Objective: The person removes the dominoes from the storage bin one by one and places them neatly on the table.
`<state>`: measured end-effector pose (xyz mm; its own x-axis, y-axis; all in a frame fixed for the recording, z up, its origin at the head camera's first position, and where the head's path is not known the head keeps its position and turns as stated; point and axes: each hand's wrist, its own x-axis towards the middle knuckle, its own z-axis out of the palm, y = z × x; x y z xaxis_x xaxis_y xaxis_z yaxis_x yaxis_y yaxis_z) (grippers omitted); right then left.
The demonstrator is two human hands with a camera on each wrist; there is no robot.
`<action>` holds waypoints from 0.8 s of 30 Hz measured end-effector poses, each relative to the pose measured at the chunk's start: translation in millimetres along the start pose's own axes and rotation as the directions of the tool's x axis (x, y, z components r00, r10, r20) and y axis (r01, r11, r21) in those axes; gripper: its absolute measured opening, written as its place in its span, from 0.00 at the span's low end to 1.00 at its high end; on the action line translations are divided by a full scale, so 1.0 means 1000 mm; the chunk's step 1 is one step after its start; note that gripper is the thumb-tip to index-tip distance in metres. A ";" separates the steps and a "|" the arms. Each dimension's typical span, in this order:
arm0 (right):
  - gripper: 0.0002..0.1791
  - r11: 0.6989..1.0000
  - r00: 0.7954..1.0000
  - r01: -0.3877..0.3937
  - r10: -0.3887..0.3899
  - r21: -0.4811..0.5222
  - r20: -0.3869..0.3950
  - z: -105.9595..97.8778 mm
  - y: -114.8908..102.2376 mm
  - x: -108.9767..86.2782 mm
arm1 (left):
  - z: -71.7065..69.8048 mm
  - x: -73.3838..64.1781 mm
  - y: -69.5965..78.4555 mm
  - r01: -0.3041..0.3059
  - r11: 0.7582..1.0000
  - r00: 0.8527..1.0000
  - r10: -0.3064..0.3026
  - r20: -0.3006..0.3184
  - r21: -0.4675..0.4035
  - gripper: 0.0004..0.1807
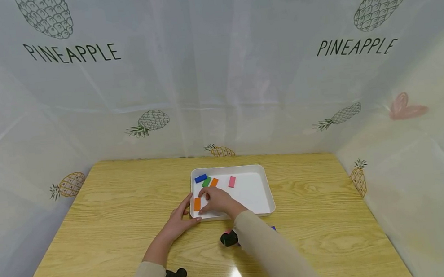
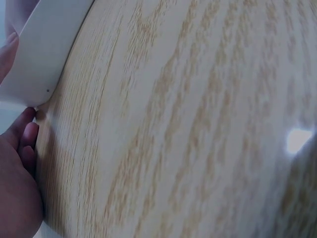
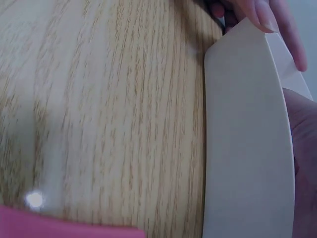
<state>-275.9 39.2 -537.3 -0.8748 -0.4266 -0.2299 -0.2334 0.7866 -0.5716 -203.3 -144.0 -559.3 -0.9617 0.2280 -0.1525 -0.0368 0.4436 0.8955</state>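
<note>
A shallow white tray [image 1: 252, 198] lies on the wooden table. My left hand [image 1: 176, 227] holds its near left corner, thumb at the near rim and fingers along the left side. Inside the tray, my right hand [image 1: 217, 202] pinches an upright orange block [image 1: 198, 204] near the left wall, with thumb at its near end and index finger at its far end. Beyond the hand lie a blue block [image 1: 200, 178], a green block [image 1: 206, 182] and a second orange block [image 1: 214, 182]. A pink block [image 1: 232, 182] sits farther right. In the right wrist view, the tray wall [image 3: 247, 139] partly hides my right hand.
Partly covered by the right forearm, a blue piece [image 1: 273, 228] and a pink piece [image 1: 228, 231] lie on the table [image 1: 314, 201] before the tray. A pale curtain printed with pineapples [image 1: 214, 67] stands behind the table and along its sides.
</note>
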 end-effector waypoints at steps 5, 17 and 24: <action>0.26 0.997 0.999 -0.038 0.036 -0.060 -0.021 0.004 -0.001 0.003 | 0.000 0.001 -0.001 -0.003 1.000 1.000 0.003 0.000 -0.010 0.49; 0.24 0.998 0.997 -0.063 0.064 0.010 -0.048 0.004 0.001 -0.002 | 0.001 -0.001 0.001 0.002 1.000 1.000 -0.002 0.003 -0.005 0.50; 0.23 0.996 0.998 -0.037 0.041 0.081 -0.046 0.003 0.002 -0.007 | 0.001 -0.001 0.002 0.010 1.000 1.000 -0.010 -0.005 -0.004 0.50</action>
<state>-268.6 42.6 -539.2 -0.9020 -0.3732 -0.2168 -0.1658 0.7634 -0.6243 -202.3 -142.4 -557.8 -0.9625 0.2191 -0.1597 -0.0478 0.4428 0.8953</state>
